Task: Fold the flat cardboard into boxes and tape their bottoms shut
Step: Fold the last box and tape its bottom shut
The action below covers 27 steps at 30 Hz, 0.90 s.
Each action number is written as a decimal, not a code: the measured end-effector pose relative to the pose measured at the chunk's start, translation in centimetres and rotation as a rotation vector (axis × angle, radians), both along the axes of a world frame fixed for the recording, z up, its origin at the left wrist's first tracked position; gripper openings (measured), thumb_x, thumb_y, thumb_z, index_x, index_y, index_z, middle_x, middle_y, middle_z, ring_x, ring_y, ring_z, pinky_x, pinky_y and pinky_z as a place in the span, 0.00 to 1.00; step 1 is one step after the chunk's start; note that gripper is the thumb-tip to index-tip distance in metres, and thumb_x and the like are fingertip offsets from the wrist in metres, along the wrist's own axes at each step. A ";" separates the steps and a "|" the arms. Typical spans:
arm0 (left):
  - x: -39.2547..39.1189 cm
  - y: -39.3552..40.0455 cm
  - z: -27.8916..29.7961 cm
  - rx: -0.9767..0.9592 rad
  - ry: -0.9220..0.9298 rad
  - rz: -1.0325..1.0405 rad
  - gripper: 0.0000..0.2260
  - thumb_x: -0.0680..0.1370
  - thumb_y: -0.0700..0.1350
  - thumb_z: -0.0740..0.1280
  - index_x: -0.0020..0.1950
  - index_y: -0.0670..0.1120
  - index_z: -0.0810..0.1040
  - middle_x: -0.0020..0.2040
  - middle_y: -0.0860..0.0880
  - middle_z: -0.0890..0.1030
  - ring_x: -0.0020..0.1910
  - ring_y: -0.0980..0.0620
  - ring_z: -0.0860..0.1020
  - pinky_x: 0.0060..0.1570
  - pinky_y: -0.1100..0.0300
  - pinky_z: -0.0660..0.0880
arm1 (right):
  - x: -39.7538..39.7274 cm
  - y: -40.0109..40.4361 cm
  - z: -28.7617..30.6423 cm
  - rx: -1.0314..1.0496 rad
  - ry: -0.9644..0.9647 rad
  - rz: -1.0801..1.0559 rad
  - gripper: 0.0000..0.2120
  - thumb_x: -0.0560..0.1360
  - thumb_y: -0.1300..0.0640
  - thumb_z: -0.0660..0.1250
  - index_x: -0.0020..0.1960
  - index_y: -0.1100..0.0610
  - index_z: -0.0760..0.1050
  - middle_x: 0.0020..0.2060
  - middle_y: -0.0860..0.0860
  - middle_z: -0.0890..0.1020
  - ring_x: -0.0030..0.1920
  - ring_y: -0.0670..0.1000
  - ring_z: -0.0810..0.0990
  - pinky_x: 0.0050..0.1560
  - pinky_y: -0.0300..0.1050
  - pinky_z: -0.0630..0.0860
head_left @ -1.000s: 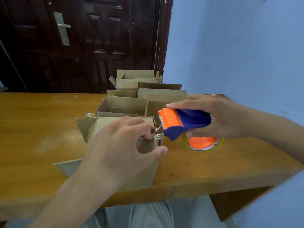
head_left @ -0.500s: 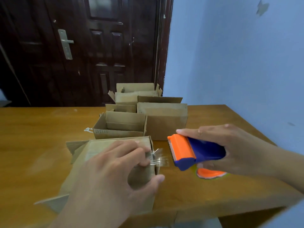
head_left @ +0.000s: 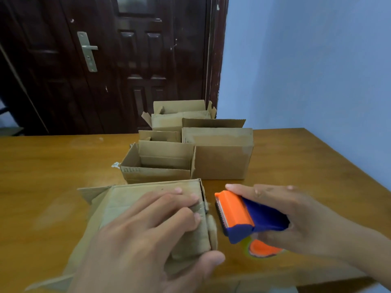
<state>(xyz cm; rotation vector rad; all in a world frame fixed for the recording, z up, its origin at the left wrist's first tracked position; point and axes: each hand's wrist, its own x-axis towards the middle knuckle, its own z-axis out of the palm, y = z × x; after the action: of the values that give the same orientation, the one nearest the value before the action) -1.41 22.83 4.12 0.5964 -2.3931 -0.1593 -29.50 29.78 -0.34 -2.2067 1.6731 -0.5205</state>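
Since a moment ago, my left hand (head_left: pixel 152 227) flattened onto the box (head_left: pixel 118 199); right hand (head_left: pixel 296 220) grips the dispenser (head_left: pixel 245 216). I'd rub firmly along the tape.

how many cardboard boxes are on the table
5. One under the left hand at the front, an open one behind it, one to its right, two at the back; more may be hidden.

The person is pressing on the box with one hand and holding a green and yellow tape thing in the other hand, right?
Almost. The tape dispenser is orange and blue, not green and yellow, as the head view shows. The rest is right: the left hand presses on the box, and the right hand holds the dispenser.
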 end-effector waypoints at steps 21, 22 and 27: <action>-3.1 1.8 -1.2 -0.098 -0.032 0.296 0.12 0.69 0.57 0.66 0.48 0.52 0.73 0.54 0.54 0.77 0.60 0.48 0.76 0.34 0.58 0.72 | 3.5 -0.4 -4.0 -0.118 -0.142 -0.071 0.47 0.77 0.38 0.74 0.83 0.34 0.44 0.70 0.38 0.74 0.60 0.45 0.80 0.57 0.45 0.81; -3.3 2.0 -1.3 -0.098 -0.038 0.314 0.12 0.69 0.54 0.67 0.48 0.50 0.74 0.54 0.52 0.77 0.59 0.46 0.76 0.38 0.53 0.77 | 3.7 -0.4 -4.1 -0.126 -0.158 -0.073 0.47 0.77 0.39 0.74 0.83 0.34 0.45 0.70 0.37 0.74 0.60 0.44 0.80 0.57 0.44 0.81; -3.8 2.6 -1.7 -0.119 -0.052 0.377 0.14 0.69 0.51 0.71 0.48 0.49 0.70 0.50 0.50 0.74 0.51 0.46 0.74 0.47 0.44 0.79 | 3.1 -0.1 -3.7 -0.202 -0.128 -0.102 0.47 0.75 0.39 0.76 0.83 0.34 0.48 0.71 0.34 0.73 0.62 0.42 0.78 0.59 0.39 0.78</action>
<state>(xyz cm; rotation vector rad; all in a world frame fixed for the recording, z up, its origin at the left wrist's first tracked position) -5.23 25.41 2.40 0.9885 -2.2719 0.1621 -26.39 29.68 -4.07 -2.1778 1.7391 -0.8733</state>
